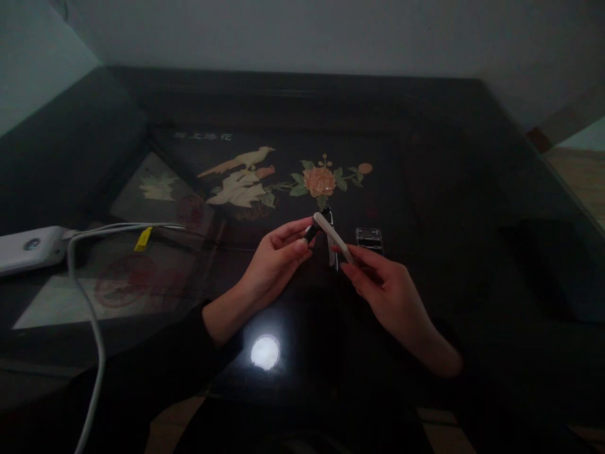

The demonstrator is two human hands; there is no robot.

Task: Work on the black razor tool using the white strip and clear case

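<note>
My left hand (278,261) pinches a small black piece (311,233) between thumb and fingers. My right hand (378,277) holds a slim white stick-like item (333,236), whose upper end meets the black piece above the dark glass table (449,189). Both hands hover just over the tabletop, close together. What exactly the small parts are is hard to tell in the dim light. A small clear plastic case (368,239) lies on the glass just beyond my right hand.
A white power bank (28,249) lies at the left edge with a white cable (89,302) running toward me, bearing a yellow tag (143,238). Under the glass are a bird-and-flower inlay (283,180) and papers with red stamps (125,280). A lamp reflection (265,352) glares near me.
</note>
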